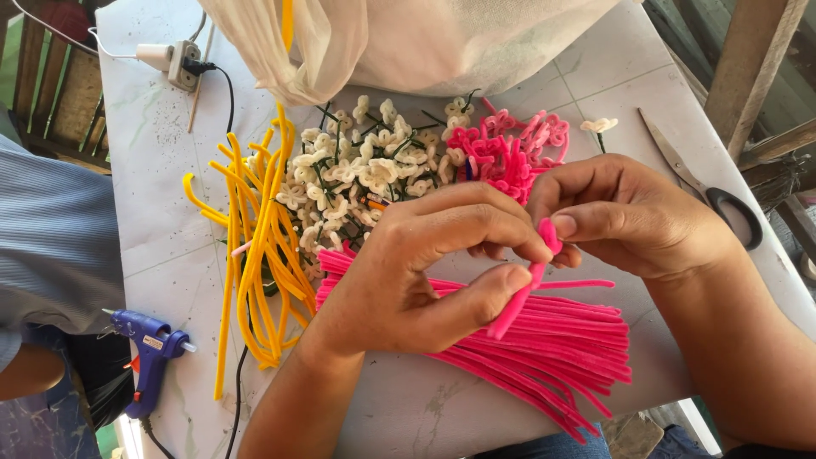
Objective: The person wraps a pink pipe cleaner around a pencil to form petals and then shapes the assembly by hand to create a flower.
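While left hand (416, 280) pinches pink pipe cleaner (518, 297) | right hand (629, 217) bends tip

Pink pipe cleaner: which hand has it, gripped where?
Both. The left hand pinches the pink pipe cleaner between thumb and forefinger at mid-stem; the right hand pinches its bent upper end.

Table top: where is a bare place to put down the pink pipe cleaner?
Bare table lies left of the yellow pipe cleaners, above the blue glue gun. More between the scissors and pink loops. The middle is crowded.
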